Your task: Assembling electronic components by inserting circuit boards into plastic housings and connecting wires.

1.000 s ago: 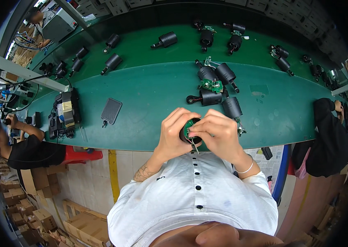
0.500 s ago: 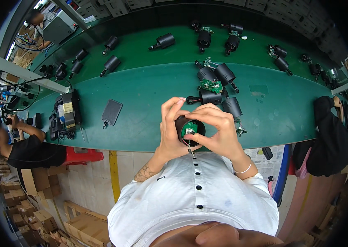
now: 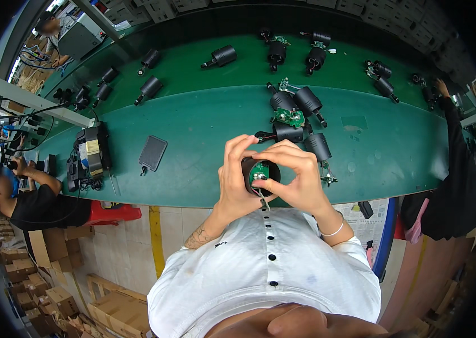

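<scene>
Over the near edge of the green surface [image 3: 193, 129], both hands hold a black cylindrical housing [image 3: 247, 169] with a small round green circuit board [image 3: 259, 172] seated in its open end. The left hand [image 3: 237, 180] wraps the housing's side, its fingers curled shut around it, thumb and forefinger arched above the rim. The right hand [image 3: 297, 177] closes in from the other side, its fingers [image 3: 274, 153] bent over the board and pinched at its edge; thin wires [image 3: 261, 198] hang below.

The step in hand looks like seating the board into the housing. The next move likely calls for even pressure around the board's rim while the left hand keeps the housing steady, with the wires kept clear.

Against the earlier frames, the left forefinger now stands higher above the housing and the board shows more plainly; the housing sits in much the same place. More black housings [image 3: 308, 101] lie on the surface beyond.
</scene>
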The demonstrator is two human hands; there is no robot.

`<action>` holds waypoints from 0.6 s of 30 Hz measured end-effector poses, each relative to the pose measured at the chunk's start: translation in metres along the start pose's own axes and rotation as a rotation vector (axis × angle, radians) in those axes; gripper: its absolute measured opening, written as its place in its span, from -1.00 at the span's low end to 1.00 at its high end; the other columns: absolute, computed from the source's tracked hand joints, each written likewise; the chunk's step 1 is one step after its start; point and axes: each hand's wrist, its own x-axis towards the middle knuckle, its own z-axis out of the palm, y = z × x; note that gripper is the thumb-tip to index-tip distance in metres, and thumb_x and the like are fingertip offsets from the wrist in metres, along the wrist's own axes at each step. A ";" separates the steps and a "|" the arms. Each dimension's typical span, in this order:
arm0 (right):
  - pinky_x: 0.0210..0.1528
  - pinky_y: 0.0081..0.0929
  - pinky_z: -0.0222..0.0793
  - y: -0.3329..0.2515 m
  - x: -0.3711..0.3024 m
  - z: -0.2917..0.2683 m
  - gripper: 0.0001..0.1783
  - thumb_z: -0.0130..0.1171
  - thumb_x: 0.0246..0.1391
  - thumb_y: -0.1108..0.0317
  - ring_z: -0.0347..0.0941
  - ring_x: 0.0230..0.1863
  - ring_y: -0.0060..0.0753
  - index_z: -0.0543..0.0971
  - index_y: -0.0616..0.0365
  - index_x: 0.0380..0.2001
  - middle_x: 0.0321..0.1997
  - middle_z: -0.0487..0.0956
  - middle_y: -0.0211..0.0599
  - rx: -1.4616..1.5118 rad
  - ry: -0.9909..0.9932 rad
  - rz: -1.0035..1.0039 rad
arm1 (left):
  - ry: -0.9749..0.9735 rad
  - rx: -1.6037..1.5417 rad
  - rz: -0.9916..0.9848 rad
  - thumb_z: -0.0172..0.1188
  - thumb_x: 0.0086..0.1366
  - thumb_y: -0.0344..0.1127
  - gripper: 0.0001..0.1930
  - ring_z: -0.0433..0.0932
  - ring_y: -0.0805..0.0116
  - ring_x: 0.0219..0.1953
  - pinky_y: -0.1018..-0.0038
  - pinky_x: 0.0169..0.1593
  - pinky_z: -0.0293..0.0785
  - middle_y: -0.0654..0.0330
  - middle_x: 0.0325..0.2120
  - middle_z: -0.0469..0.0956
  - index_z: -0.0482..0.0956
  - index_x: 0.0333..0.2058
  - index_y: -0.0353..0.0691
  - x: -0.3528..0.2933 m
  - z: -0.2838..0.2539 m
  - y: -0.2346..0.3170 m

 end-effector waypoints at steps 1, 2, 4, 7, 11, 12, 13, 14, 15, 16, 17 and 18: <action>-0.16 -0.42 0.41 0.000 0.001 0.001 -0.53 0.46 -0.40 0.50 0.43 -0.21 -0.33 0.68 0.24 -0.23 -0.29 0.64 -0.22 -0.001 0.000 -0.001 | 0.000 -0.001 0.001 0.45 -0.32 -0.44 -0.04 0.53 0.25 -0.35 0.45 -0.32 0.50 -0.04 -0.02 0.38 0.23 0.17 -0.32 -0.001 0.001 0.001; -0.16 -0.41 0.41 0.000 0.003 0.002 -0.53 0.46 -0.39 0.50 0.44 -0.21 -0.33 0.67 0.24 -0.23 -0.28 0.64 -0.22 0.145 0.028 0.034 | 0.032 -0.029 -0.038 0.45 -0.32 -0.44 -0.04 0.53 0.25 -0.35 0.45 -0.33 0.49 -0.02 -0.05 0.40 0.24 0.17 -0.32 -0.002 0.004 0.002; -0.14 -0.39 0.41 0.000 0.006 0.004 -0.52 0.46 -0.38 0.51 0.44 -0.20 -0.33 0.67 0.25 -0.22 -0.28 0.64 -0.21 0.437 0.083 0.104 | 0.097 -0.086 -0.116 0.45 -0.33 -0.44 -0.04 0.52 0.26 -0.35 0.45 -0.34 0.48 0.02 -0.10 0.45 0.24 0.17 -0.33 -0.006 0.009 0.005; -0.13 -0.39 0.43 -0.003 0.006 0.002 -0.54 0.47 -0.37 0.52 0.47 -0.19 -0.32 0.66 0.25 -0.23 -0.27 0.64 -0.19 0.443 0.094 0.056 | 0.130 -0.056 -0.182 0.45 -0.33 -0.44 -0.05 0.52 0.26 -0.34 0.44 -0.34 0.47 0.05 -0.16 0.49 0.25 0.17 -0.33 -0.009 0.008 0.003; -0.10 -0.38 0.47 -0.008 -0.003 0.000 -0.58 0.46 -0.35 0.57 0.51 -0.18 -0.29 0.65 0.27 -0.27 -0.26 0.65 -0.17 0.012 0.064 -0.189 | 0.116 0.107 -0.263 0.45 -0.33 -0.44 -0.05 0.51 0.27 -0.33 0.42 -0.32 0.47 0.09 -0.23 0.53 0.26 0.17 -0.34 -0.011 0.004 -0.002; -0.13 -0.40 0.48 -0.008 -0.005 0.003 -0.60 0.45 -0.35 0.58 0.53 -0.21 -0.29 0.64 0.27 -0.29 -0.26 0.65 -0.16 0.014 0.129 -0.200 | 0.117 0.121 -0.246 0.45 -0.32 -0.44 -0.07 0.50 0.27 -0.33 0.42 -0.30 0.47 0.08 -0.24 0.54 0.28 0.16 -0.34 -0.010 0.006 -0.001; -0.16 -0.42 0.50 -0.006 -0.007 0.007 -0.62 0.45 -0.35 0.60 0.54 -0.24 -0.29 0.63 0.27 -0.31 -0.26 0.65 -0.16 0.016 0.195 -0.210 | 0.119 0.134 -0.229 0.45 -0.32 -0.44 -0.08 0.50 0.27 -0.32 0.42 -0.29 0.47 0.08 -0.25 0.54 0.29 0.15 -0.34 -0.010 0.007 -0.001; -0.18 -0.44 0.51 -0.005 -0.009 0.010 -0.63 0.44 -0.35 0.61 0.56 -0.27 -0.28 0.63 0.27 -0.33 -0.26 0.65 -0.15 0.018 0.260 -0.221 | 0.121 0.148 -0.212 0.45 -0.32 -0.44 -0.10 0.50 0.27 -0.32 0.41 -0.27 0.46 0.08 -0.26 0.54 0.30 0.14 -0.34 -0.010 0.009 0.000; -0.21 -0.45 0.53 -0.006 -0.010 0.012 -0.65 0.44 -0.35 0.63 0.57 -0.30 -0.28 0.62 0.27 -0.35 -0.26 0.65 -0.14 0.019 0.324 -0.232 | 0.124 0.161 -0.194 0.45 -0.31 -0.44 -0.11 0.49 0.27 -0.32 0.41 -0.26 0.46 0.08 -0.26 0.54 0.31 0.13 -0.34 -0.009 0.009 0.000; -0.21 -0.45 0.53 -0.006 -0.010 0.013 -0.65 0.44 -0.35 0.63 0.57 -0.30 -0.28 0.62 0.27 -0.35 -0.26 0.65 -0.14 0.019 0.323 -0.233 | 0.125 0.162 -0.195 0.45 -0.31 -0.44 -0.11 0.49 0.27 -0.32 0.41 -0.26 0.46 0.08 -0.26 0.54 0.31 0.13 -0.34 -0.009 0.009 0.000; -0.25 -0.47 0.53 -0.006 -0.010 0.013 -0.66 0.43 -0.34 0.64 0.57 -0.33 -0.29 0.62 0.27 -0.36 -0.26 0.65 -0.13 -0.030 0.345 -0.288 | 0.113 0.153 -0.163 0.45 -0.31 -0.44 -0.13 0.49 0.27 -0.32 0.41 -0.25 0.46 0.09 -0.27 0.54 0.33 0.11 -0.34 -0.008 0.008 -0.001; -0.29 -0.50 0.53 -0.007 -0.010 0.014 -0.67 0.42 -0.34 0.66 0.57 -0.37 -0.30 0.61 0.26 -0.38 -0.26 0.65 -0.12 -0.080 0.367 -0.343 | 0.101 0.144 -0.131 0.45 -0.31 -0.44 -0.15 0.48 0.26 -0.32 0.41 -0.24 0.46 0.09 -0.27 0.54 0.35 0.09 -0.34 -0.007 0.008 -0.001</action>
